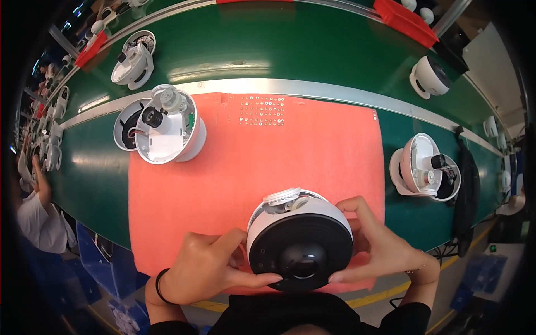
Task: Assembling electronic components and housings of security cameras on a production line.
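A round white camera (335,215) with a glossy black front faces me at the near edge of the pink mat (234,184). The lens bulges from the lower part of that black face. At the camera's top, a white round piece sits over a gap where some inner parts show. My left hand (209,262) grips the left side, its thumb on the lower rim of the front. On the opposite side my right hand (382,248) holds the shell, thumb also at the lower rim. Fingers behind the shell are partly hidden.
Small screws (262,111) lie in rows on the mat's far part. An opened camera housing (178,148) rests at the mat's left; another (419,167) stands right. Beyond a metal rail, a green belt (234,39) carries more units. A person (42,223) sits far left.
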The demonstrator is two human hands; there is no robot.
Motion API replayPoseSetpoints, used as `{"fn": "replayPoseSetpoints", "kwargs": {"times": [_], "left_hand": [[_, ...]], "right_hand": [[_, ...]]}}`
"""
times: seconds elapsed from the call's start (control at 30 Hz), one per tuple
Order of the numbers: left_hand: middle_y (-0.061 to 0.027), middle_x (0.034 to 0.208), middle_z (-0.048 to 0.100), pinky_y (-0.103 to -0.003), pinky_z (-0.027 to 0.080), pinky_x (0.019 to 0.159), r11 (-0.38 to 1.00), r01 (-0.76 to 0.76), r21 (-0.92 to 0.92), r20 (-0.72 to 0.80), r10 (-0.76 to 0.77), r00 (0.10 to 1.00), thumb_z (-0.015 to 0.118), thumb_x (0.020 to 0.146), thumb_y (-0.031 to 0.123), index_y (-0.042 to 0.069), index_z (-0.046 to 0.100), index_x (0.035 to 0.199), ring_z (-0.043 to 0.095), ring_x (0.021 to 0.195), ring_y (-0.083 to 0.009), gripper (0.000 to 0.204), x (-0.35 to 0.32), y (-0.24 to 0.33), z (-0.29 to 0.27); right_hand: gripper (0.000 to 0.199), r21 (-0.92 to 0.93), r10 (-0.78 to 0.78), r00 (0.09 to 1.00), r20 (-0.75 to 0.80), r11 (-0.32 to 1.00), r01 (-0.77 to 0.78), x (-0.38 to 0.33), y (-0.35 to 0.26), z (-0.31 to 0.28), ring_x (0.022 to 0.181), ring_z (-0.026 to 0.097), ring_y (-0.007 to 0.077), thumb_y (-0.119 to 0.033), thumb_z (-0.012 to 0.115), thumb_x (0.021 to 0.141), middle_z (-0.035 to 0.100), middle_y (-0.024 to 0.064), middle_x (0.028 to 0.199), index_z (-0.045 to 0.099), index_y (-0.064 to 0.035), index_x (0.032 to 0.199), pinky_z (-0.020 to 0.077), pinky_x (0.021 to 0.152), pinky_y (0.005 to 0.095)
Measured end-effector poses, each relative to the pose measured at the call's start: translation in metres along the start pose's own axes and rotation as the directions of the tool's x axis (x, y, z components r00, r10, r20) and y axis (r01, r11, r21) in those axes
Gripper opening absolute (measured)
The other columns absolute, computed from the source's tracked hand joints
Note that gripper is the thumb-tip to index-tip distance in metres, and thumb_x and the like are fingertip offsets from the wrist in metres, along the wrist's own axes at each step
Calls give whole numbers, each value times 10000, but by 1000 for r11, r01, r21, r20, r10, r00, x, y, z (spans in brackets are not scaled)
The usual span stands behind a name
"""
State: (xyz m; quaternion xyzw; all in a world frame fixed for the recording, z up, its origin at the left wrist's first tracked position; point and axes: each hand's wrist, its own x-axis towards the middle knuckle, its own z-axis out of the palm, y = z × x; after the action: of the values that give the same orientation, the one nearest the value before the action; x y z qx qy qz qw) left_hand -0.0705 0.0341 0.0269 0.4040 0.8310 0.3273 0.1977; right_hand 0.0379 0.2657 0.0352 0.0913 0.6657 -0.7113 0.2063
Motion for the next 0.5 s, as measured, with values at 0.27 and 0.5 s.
{"fn": "replayPoseSetpoints", "kwargs": {"times": [0.27,0.5], "left_hand": [[-52,438,487,-272,427,375,981,-127,146,75,117,990,764,603,441,17,486,627,533,374,-196,508,16,0,-6],[-121,641,601,-270,452,433,951,-243,190,65,235,970,740,564,536,-15,591,819,607,534,-250,625,-17,-3,-9]], "right_hand": [[288,-291,-47,992,-116,957,11,17,-7,-15,562,596,103,-191,665,785,615,99,684,474,-18,914,448,478,203],[430,-512,-359,932,52,791,334,-8,12,-12,636,636,157,-191,774,655,625,102,723,515,9,933,476,548,235]]}}
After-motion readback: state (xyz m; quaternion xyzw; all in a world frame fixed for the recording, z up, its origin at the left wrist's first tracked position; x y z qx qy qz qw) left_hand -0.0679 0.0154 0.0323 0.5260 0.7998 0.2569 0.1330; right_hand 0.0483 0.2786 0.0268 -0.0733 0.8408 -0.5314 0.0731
